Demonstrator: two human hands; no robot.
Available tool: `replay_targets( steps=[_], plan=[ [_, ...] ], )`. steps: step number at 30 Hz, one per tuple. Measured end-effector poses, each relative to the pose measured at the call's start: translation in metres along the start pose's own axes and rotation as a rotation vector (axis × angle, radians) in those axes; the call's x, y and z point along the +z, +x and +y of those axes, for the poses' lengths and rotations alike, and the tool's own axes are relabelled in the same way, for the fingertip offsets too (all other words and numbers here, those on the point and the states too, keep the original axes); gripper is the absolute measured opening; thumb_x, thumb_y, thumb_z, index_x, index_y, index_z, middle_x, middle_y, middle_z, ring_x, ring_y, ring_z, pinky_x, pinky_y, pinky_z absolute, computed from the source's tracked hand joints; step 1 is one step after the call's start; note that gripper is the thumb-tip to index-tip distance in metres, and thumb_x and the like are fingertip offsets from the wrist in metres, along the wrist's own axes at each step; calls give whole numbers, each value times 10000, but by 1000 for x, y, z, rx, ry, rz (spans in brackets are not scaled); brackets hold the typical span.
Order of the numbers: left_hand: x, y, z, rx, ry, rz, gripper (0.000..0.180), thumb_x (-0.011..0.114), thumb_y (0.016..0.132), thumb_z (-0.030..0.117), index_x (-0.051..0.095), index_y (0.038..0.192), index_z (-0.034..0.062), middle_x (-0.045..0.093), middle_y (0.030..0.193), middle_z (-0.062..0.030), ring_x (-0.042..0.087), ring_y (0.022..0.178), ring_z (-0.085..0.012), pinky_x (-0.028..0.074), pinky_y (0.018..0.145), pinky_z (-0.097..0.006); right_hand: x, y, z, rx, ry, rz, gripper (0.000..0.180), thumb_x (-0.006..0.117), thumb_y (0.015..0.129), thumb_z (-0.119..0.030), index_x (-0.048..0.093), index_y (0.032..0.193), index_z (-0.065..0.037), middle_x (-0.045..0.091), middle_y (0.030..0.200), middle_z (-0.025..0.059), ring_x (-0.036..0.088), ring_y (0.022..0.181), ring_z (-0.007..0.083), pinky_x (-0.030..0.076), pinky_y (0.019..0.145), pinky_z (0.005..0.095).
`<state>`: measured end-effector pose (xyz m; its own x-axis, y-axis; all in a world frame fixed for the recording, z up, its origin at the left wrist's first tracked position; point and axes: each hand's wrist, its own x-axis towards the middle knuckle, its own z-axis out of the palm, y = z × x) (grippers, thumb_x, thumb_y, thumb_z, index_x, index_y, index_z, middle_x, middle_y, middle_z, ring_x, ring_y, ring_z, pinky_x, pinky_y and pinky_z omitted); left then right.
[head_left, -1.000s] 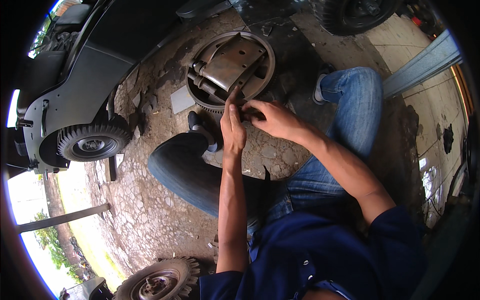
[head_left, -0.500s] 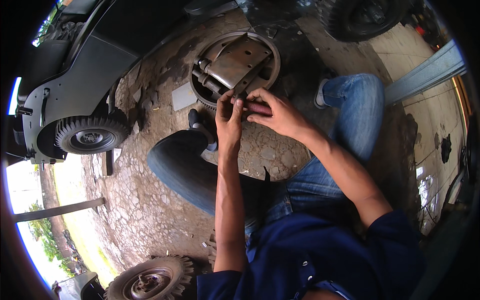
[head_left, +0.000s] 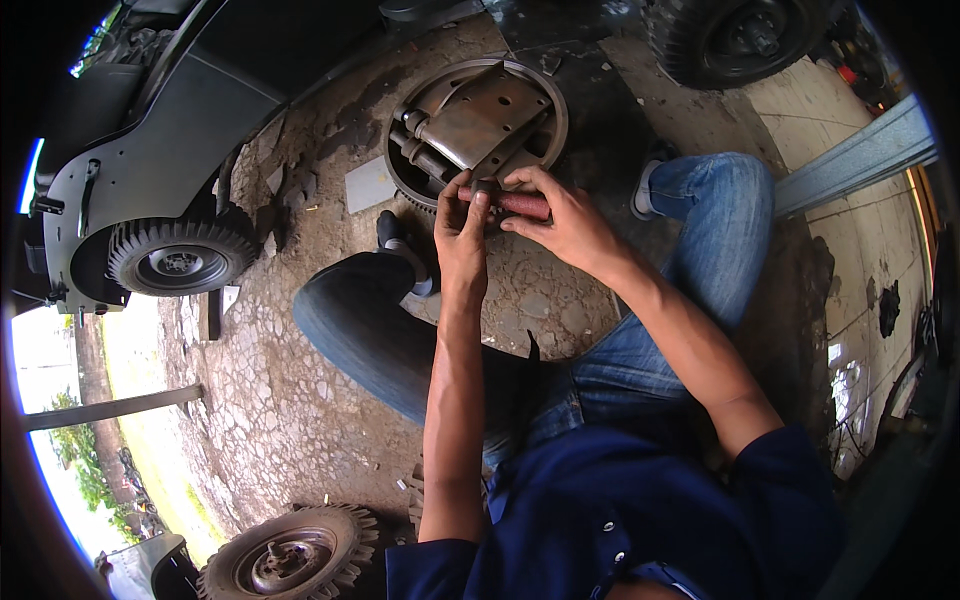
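A round rusty brake drum assembly (head_left: 475,120) lies flat on the cracked stone ground between my spread legs. Both hands are raised just in front of its near rim. My left hand (head_left: 460,235) and my right hand (head_left: 560,215) together pinch a short reddish-brown cylindrical part (head_left: 512,203), held level between the fingertips. The left fingers grip its left end and the right fingers wrap its right end. My jeans-clad knees flank the hands on either side.
A dark vehicle with a knobby tyre (head_left: 178,258) stands at the left. Another tyre (head_left: 290,555) lies at the bottom left and a third (head_left: 745,35) at the top right. A flat grey plate (head_left: 370,185) rests left of the drum. A pale metal rail (head_left: 860,155) runs at the right.
Both hands have lifted slightly off the drum and come together around the reddish cylinder, which now shows clearly between the fingers.
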<state>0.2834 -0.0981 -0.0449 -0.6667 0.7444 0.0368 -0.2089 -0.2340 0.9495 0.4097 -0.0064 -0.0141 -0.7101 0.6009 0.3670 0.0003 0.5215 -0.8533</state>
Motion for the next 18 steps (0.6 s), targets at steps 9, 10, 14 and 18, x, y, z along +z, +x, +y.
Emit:
replay_targets(
  steps=[9, 10, 14, 18],
  plan=[
    [-3, 1, -7, -1, 44, -15, 428, 593, 963, 256, 491, 1315, 35, 593, 1124, -51, 576, 979, -124, 470, 807, -255, -1, -1, 2, 63, 106, -16, 228, 681, 862, -105, 605, 1046, 8, 696, 953, 142, 699, 915, 252, 547, 723, 325],
    [-1, 0, -3, -1, 50, 3, 432, 594, 963, 259, 491, 1317, 34, 590, 1125, -52, 574, 975, -121, 471, 802, -255, 0, 0, 2, 11, 44, 18, 225, 682, 860, -106, 612, 1043, 4, 698, 939, 141, 700, 897, 257, 548, 721, 329],
    [-3, 1, -4, 2, 71, 31, 440, 594, 962, 267, 492, 1319, 30, 586, 1123, -58, 569, 969, -115, 473, 796, -252, -3, 2, 3, -61, -87, -1, 234, 681, 857, -93, 623, 1066, -5, 705, 967, 119, 696, 913, 238, 546, 774, 326],
    [3, 0, -2, -35, 12, 61, 458, 642, 932, 194, 474, 1321, 22, 606, 1020, -34, 568, 851, -90, 459, 751, -228, -3, 1, 10, -17, 0, -58, 273, 724, 811, -129, 629, 1042, -19, 678, 1012, 143, 687, 892, 296, 547, 738, 362]
  ],
)
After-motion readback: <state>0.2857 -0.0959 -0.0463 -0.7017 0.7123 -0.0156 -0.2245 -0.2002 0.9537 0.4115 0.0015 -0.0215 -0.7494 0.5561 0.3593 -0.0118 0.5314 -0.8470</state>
